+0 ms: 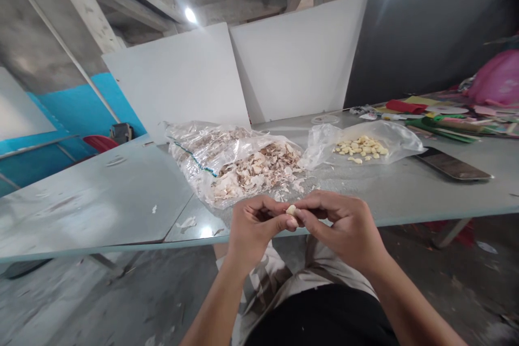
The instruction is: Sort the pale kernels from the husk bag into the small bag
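Note:
A small pale garlic clove (291, 210) sits between the fingertips of both my hands, just above the table's front edge. My left hand (257, 227) pinches it from the left with thumb and forefinger. From the right, my right hand (344, 227) closes its thumb and fingertips on the same clove. Behind my hands a clear plastic bag (203, 140) lies spread open, with a heap of papery garlic skins (263, 170) on it. To the right, peeled garlic cloves (360, 146) rest on another clear plastic bag (401, 138).
A dark phone (454, 164) lies on the grey table (133, 194) at the right. Coloured scraps (438, 113) and a pink bag (497, 78) are piled at the far right. White boards (300, 59) and a black board (430, 38) stand along the back.

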Motion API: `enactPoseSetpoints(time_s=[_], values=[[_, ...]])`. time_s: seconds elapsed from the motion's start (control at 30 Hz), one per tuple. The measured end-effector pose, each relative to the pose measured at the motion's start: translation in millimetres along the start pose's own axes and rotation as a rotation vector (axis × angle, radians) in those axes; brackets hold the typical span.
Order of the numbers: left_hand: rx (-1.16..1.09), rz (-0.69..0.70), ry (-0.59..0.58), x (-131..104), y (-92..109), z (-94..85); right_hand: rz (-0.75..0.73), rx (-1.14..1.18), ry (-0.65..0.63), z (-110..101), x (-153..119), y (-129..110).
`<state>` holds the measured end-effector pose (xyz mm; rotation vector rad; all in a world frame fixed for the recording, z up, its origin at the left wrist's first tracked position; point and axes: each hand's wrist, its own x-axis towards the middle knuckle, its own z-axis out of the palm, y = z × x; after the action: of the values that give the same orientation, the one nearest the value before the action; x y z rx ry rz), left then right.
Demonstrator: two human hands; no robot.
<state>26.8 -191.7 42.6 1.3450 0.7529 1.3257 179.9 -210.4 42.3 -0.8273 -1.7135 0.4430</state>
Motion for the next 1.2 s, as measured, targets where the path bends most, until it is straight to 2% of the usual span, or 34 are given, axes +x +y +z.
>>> enactPoseSetpoints(time_s=[0.17, 0.5, 0.7, 0.83, 1.03, 1.2], values=[[0.011, -0.011, 0.000, 1, 1, -1.7, -0.031, -0.074, -0.031, -3, 3, 0], [0.077, 0.028, 0.005, 3, 0, -4.7, -0.027, -0.059, -0.042, -1, 6, 3], [0.021, -0.006, 0.032, 4, -1, -3.1, 0.029, -0.024, -0.044, 1, 8, 5], [-0.001, -0.027, 0.020, 8, -5, -6.7, 0.033, -0.010, -0.062, 3, 10, 7], [-0.030, -0.091, 0.044, 16, -16, -10.1, 0.006, -0.088, -0.023, 8, 15, 20], [-0.130, -0.148, 0.017, 21, -25, -11.7, 0.056, -0.078, 0.017, 12, 17, 28]])
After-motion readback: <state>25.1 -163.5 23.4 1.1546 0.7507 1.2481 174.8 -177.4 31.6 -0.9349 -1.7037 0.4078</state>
